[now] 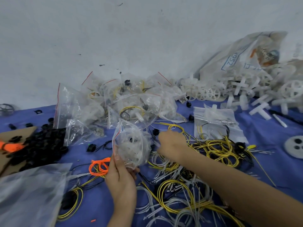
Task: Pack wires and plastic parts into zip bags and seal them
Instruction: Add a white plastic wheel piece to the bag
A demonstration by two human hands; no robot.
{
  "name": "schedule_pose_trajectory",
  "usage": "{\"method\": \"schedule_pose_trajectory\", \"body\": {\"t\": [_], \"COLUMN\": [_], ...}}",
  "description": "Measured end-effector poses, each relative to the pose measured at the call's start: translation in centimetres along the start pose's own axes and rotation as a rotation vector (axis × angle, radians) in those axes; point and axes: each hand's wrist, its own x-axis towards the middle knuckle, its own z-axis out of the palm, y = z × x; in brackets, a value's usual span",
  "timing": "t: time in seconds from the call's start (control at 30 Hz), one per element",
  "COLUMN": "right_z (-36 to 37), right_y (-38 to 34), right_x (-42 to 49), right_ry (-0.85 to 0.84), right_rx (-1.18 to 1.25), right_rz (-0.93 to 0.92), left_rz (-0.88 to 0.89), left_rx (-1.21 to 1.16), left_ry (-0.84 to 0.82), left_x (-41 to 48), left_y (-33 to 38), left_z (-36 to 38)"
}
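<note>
a heap of black rings lies on the blue surface. the left hand has its fingers clamped on the zip bag, held up and full of white parts. the right hand is blurry beside the yellow wires; i cannot tell how its fingers are.

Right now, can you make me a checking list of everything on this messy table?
Surface: blue cloth, mostly covered.
Job's things: zip bag with white parts, held up; filled bags piled behind it; loose white plastic parts at right; black parts heaped at left.
Clutter: orange ties; cardboard at the left edge.
Hands: left hand grips the zip bag; right hand blurred beside it, grip unclear.
Cables: yellow wires tangled in loops across the cloth.
Surroundings: pale wall; printed sack against it.
</note>
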Motion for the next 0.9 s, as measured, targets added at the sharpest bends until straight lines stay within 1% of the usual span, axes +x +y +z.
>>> {"method": "schedule_pose_trajectory", "body": {"t": [0.03,0.07,0.1,0.17,0.23,0.27,0.3,0.33,0.37,0.57,0.67,0.7,0.73,0.77,0.8,0.83,0.87,0.9], "right_z": [-0.4,-0.9,-1.6,-3.2,-5.3,-6.2,-7.1,-7.9,-8.5,-10.2,-10.7,-10.8,-10.8,-10.8,-10.7,-10.5,-10.2,-9.6], "right_y": [0.4,1.0,1.5,2.7,4.3,5.1,6.0,7.1,8.1,13.1,14.7,15.2,15.9,16.6,17.3,17.9,18.4,18.9], "right_x": [0.1,0.3,0.4,0.5,0.3,0.0,-0.3,-0.6,-0.9,-3.0,-4.0,-4.3,-4.6,-4.8,-5.0,-5.2,-5.2,-5.2], "right_ry": [0.038,0.068,0.093,0.105,0.031,-0.010,-0.036,-0.042,-0.036,0.076,0.133,0.190,0.274,0.369,0.447,0.475,0.426,0.324], "right_rx": [0.094,0.239,0.444,0.997,1.520,1.717,1.854,1.926,1.944,1.920,1.820,1.728,1.560,1.309,0.999,0.679,0.414,0.231], "right_rz": [0.008,0.020,0.036,0.117,0.238,0.277,0.298,0.304,0.297,0.231,0.161,0.134,0.097,0.057,0.025,0.005,0.009,0.040], "left_rz": [0.002,0.006,0.014,0.014,-0.012,-0.015,-0.006,0.007,0.016,0.011,0.014,0.015,0.014,0.012,0.010,0.007,0.003,0.002], "left_rx": [0.001,0.000,0.001,-0.010,-0.033,-0.032,-0.028,-0.020,-0.015,-0.012,-0.055,-0.068,-0.075,-0.082,-0.093,-0.108,-0.120,-0.133], "left_ry": [0.005,0.009,0.011,0.011,0.009,0.006,0.002,-0.001,-0.004,-0.032,-0.039,-0.041,-0.043,-0.044,-0.043,-0.043,-0.041,-0.039], "left_x": [0.0,0.0,-0.1,-0.1,-0.1,-0.1,-0.1,-0.2,-0.2,0.3,0.5,0.6,0.6,0.7,0.7,0.7,0.8,0.8], "left_y": [0.1,0.2,0.3,0.4,0.3,0.3,0.4,0.3,0.2,-1.4,-1.8,-1.9,-2.0,-2.1,-2.1,-2.2,-2.2,-2.2], "left_z": [0.0,0.0,0.0,0.1,0.2,0.2,0.2,0.2,0.2,-0.3,-0.5,-0.5,-0.5,-0.4,-0.4,-0.3,-0.3,-0.2]}}
